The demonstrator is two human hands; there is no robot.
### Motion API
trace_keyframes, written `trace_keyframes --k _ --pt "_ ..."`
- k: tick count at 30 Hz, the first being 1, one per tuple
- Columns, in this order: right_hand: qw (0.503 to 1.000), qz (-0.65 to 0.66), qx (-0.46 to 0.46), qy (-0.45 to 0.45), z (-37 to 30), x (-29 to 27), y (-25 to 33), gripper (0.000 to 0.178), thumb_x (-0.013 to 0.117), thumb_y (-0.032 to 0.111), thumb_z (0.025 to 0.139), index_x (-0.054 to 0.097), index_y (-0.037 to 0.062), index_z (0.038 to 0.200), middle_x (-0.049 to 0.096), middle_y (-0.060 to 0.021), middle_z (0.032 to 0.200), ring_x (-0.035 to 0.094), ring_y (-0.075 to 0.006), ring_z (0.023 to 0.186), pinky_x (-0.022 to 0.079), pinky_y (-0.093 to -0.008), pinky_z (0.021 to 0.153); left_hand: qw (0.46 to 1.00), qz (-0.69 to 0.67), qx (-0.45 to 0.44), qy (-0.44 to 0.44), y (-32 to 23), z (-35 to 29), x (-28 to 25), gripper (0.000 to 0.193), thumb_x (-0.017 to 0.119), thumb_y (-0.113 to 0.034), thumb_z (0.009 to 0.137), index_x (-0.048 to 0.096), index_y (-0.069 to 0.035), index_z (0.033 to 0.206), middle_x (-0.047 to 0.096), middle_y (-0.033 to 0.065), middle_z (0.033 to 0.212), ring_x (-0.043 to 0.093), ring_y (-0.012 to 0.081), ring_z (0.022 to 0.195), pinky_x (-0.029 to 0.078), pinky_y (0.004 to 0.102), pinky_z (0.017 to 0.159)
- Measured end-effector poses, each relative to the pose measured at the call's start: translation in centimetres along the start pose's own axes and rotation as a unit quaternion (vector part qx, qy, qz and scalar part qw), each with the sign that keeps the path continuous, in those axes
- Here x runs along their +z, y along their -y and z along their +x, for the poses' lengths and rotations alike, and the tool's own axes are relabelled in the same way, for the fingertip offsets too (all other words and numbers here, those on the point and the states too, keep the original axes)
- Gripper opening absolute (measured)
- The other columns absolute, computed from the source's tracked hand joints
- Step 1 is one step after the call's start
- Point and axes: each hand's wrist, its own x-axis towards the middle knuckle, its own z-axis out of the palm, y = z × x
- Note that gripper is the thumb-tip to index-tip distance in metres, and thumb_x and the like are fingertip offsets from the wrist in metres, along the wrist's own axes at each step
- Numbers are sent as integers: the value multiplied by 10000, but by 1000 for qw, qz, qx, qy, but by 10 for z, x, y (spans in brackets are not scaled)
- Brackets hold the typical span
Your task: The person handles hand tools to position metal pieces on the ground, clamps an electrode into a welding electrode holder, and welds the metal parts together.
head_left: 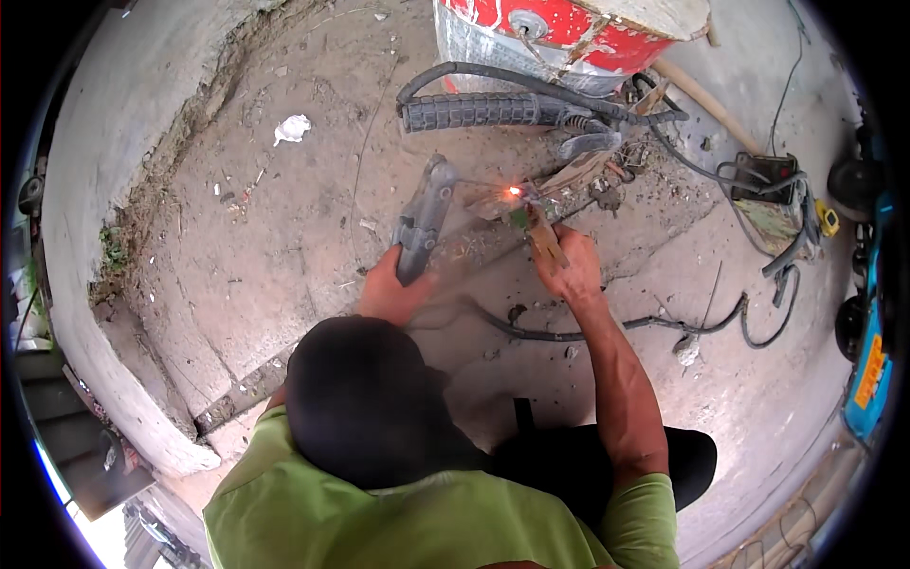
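My left hand is closed around the lower end of a long grey tool, which is held tilted. A thin rod runs from the tool's far end to the right, towards a bright orange glow. My right hand grips a brownish, flat, clamp-like piece just below the glow. A small green patch shows beside it. Whatever lies under the glow is too bright and small to make out. Between my hands the ground looks hazy.
A red and grey drum stands at the far side, with a black ribbed, tyre-like part before it. Black cables cross the ground on the right, near a boxy device. A concrete ledge borders the left. My dark-trousered knee is close below.
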Motion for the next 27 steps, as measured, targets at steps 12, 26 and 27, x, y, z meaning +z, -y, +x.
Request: trace_keyframes --k 12,26,27 --pt "1000 -1 20 -2 2 1 -3 342 727 341 919 721 -1 892 721 -292 848 706 -509 847 577 -551 745 1000 20 -6 3 0 0 2 662 846 -361 830 642 -2 1348 752 249 1107 743 376 1043 561 449 924" --pt "998 34 50 8 -1 0 -5 343 694 365 917 750 29 954 729 -296 885 710 -511 903 575 -563 790 998 35 46 -6 -3 1 7 464 858 -214 888 623 3 1224 673 82 818 651 153 668 544 349 647" --pt "998 37 43 10 -1 1 -3 343 694 365 917 750 29 954 729 -296 885 710 -511 903 575 -563 790 998 37 41 -11 7 3 8 441 849 -211 897 620 1 1208 668 77 812 648 147 666 541 343 645"
